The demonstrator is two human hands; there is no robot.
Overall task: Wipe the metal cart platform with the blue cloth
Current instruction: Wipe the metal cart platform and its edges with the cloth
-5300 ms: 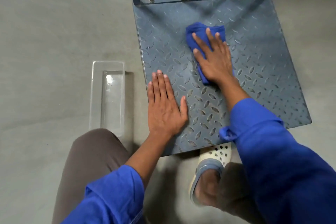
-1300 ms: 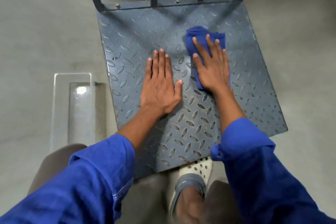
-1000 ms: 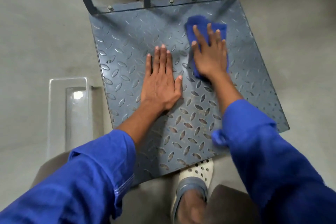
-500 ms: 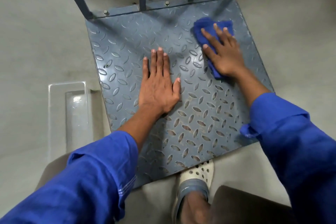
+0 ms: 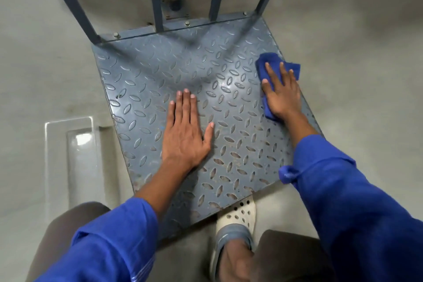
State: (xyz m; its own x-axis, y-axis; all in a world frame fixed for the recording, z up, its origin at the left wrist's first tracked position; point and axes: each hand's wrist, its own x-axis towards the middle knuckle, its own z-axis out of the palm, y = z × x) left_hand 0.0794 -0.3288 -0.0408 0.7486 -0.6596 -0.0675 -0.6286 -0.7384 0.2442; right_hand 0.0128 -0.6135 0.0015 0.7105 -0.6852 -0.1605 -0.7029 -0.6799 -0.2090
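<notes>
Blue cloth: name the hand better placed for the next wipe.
Right. The right hand presses flat on the blue cloth at the platform edge; the left hand rests bare on the metal.

Grey-blue metal platform (image 5: pixel 146 89) with raised oval tread pattern, lying level, rusty spots toward the near edge. Dark blue cloth (image 5: pixel 271 59), folded, at the right edge of the platform, pressed flat under the right hand (image 5: pixel 282 96).
</notes>
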